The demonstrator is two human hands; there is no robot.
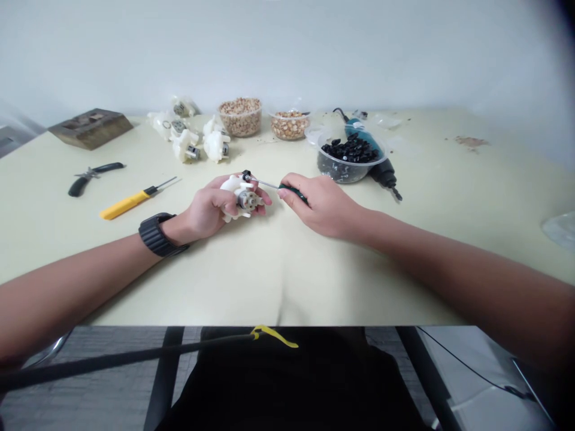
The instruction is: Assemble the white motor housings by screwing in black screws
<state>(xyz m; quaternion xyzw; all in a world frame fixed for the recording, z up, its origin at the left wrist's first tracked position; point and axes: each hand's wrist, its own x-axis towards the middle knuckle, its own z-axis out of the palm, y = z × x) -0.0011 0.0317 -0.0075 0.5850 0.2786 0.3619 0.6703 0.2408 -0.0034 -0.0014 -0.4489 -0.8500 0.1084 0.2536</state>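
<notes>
My left hand (211,206) is closed around a white plastic motor housing (230,185), just above the table in front of me. A round metal motor (247,200) shows in its face, turned to the right. At its top edge sits a small black piece (246,175). My right hand (321,203) grips the dark green handle of a screwdriver (265,182). The thin shaft points left, and its tip meets the black piece. Fingers hide part of the housing and most of the handle.
Several similar white housings (182,140) lie at the back left. Behind are tubs of small tan pieces (240,117) and copper-coloured pieces (290,124). A tub of black parts (350,149) stands before a teal power screwdriver (384,173). Pliers (92,173), a yellow screwdriver (128,203) and a block (90,127) lie left.
</notes>
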